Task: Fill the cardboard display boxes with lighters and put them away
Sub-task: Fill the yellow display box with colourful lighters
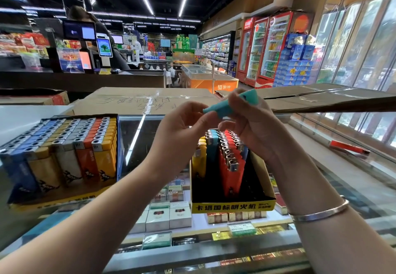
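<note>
Teal lighter (229,107) pinched by both hands, left (182,128), right (250,121), above half-filled display box (233,205); full box (62,201) left of it.

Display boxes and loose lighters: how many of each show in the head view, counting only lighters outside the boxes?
Cardboard display boxes: 2, a full box at left and a partly filled box at centre.
Loose lighters: 2, a teal lighter held in both hands and a red lighter on the glass counter.
Total: 4
</note>
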`<state>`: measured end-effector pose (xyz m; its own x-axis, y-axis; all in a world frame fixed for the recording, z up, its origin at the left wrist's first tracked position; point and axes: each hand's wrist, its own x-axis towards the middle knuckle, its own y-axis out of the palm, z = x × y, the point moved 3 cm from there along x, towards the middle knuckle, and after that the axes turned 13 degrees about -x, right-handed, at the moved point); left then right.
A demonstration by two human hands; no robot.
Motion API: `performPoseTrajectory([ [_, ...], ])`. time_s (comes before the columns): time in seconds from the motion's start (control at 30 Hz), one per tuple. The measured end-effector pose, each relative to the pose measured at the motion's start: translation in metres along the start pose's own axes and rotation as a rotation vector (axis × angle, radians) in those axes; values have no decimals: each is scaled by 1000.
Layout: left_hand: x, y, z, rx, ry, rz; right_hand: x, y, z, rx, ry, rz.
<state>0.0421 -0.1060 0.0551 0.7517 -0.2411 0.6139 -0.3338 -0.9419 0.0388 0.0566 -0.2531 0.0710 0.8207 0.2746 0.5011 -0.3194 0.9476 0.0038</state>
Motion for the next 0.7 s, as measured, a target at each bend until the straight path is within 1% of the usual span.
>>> performPoseTrajectory([
  [0.03, 1, -2, -1, -42, -9, -10, 0, -3, 1, -14, 9, -51],
  [0.1, 4, -9, -4, -141, -11, -52, 0, -13, 1, -95, 44, -220],
  [0.17, 8, -18, -9, -196, 24, -115, -1, -26, -2, -264, 104, -403],
  [0.23, 10, -22, -14, -165, 66, -149, -3, -35, -7, -455, 200, -548],
  [0.27, 11, -22, -14, -107, 82, -140, -4, -38, -10, -521, 247, -581],
  [0.3, 11, -20, -14, -26, 94, -112, -4, -40, -13, -564, 285, -584],
  [0.37, 10, -14, -11, 125, 107, -24, -3, -38, -18, -615, 331, -534],
  [0.47, 6, -5, -7, 242, 116, 91, 0, -32, -24, -692, 387, -445],
  [0.53, 4, -2, -4, 363, 146, 109, 1, -31, -28, -728, 404, -415],
  [0.63, -1, 1, -3, 618, 237, 97, 3, -31, -29, -782, 403, -405],
  [0.7, -3, 2, -2, 674, 256, 83, 3, -31, -30, -821, 401, -393],
])
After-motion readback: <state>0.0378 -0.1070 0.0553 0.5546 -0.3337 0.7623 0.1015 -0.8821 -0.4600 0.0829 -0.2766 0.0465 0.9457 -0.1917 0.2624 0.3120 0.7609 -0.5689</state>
